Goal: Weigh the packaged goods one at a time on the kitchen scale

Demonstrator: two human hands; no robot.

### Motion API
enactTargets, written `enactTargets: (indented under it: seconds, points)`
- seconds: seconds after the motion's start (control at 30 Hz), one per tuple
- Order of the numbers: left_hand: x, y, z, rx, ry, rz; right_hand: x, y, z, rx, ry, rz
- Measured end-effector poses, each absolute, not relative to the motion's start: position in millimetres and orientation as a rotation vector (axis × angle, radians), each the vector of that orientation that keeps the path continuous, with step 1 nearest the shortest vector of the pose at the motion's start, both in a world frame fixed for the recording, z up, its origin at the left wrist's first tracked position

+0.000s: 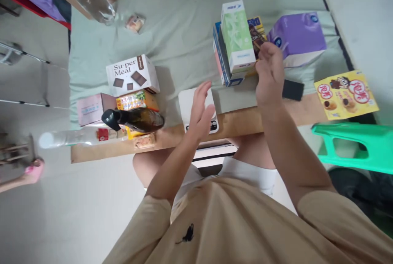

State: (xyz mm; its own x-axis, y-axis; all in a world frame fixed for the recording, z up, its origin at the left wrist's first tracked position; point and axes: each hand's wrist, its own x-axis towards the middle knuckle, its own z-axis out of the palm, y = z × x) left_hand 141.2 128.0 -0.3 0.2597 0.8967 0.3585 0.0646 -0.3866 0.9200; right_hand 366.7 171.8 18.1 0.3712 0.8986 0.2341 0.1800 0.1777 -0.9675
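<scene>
Tan shirt (233, 227) filled the bottom of the view, nearest the camera, with the person's two bare arms reaching over a cloth-covered table (181, 30). Left hand (202, 111) hung over a flat white device (186, 102) near the table's front edge, fingers extended, thumb apart, holding nothing; whether it touched the device could not be told. Right hand (270, 76) was raised with fingers loosely bent and nothing visible in its grasp, just beside a green-and-white box (236, 32). A blue box (222, 57) showed at that box's left, and a brown-and-yellow packet (257, 37) at its right. Beyond the right hand lay a purple pack (303, 32) and a small black slab (293, 90). Well to the left, a dark bottle (144, 119) lay near a white box (130, 76) lettered "Su-per Meal".
</scene>
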Motion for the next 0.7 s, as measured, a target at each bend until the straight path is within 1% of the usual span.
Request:
enactTargets:
  seconds: [0.07,0.13,0.27,0.37,0.5,0.6,0.7]
  points:
    - [173,162,-6,1.716,0.873,1.205,367,182,15,-1.276,-1.068,0.699]
    - [200,192,-5,1.708,0.945,1.173,367,186,10,-1.266,-1.043,0.756]
    - [234,223,3,1.733,1.016,1.048,369,190,-2,-1.287,-1.051,0.823]
    - [242,223,6,1.744,1.031,0.939,365,192,-7,-1.307,-1.093,0.841]
    - [247,210,11,1.691,1.041,0.891,352,191,-5,-1.317,-1.136,0.797]
    - [245,195,24,1.687,0.992,0.918,345,177,13,-1.297,-1.183,0.735]
    - [227,171,41,1.747,0.943,1.026,336,148,38,-1.222,-1.322,0.742]
